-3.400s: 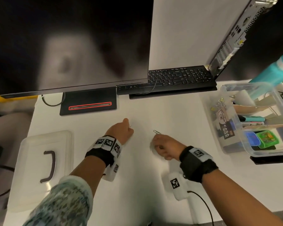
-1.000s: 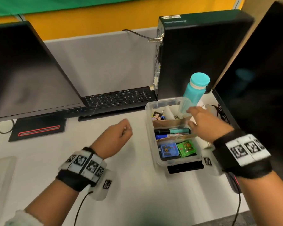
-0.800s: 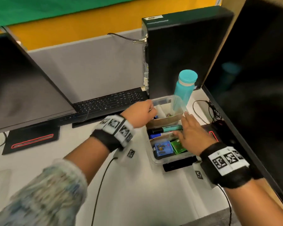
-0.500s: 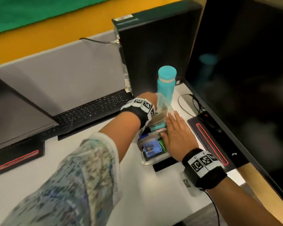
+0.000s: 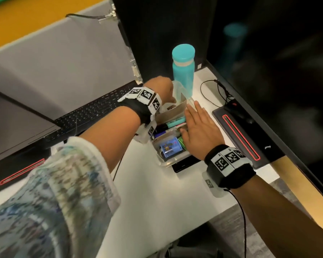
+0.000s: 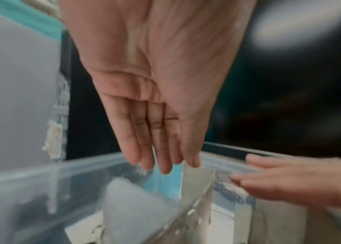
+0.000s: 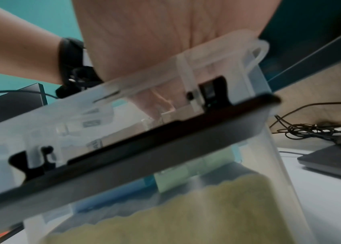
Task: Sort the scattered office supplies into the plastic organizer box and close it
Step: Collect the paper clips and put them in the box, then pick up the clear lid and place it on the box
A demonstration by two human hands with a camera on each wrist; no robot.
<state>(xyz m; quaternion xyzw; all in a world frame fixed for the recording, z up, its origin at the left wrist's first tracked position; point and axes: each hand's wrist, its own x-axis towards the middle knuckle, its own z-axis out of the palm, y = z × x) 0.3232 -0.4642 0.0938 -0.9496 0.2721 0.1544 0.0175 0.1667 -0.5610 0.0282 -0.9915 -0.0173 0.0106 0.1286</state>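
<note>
Left hand (image 6: 155, 92), fingers straight and together, above organizer box (image 5: 163, 161) far compartment; right hand (image 5: 199, 131) flat, fingers straight, on box's right rim.

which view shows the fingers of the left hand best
The left wrist view: the left hand fills it, fingers straight, held together, tips over the organizer box rim. The head view shows only the back of that hand above the box. The right wrist view shows only its forearm and strap.
</note>
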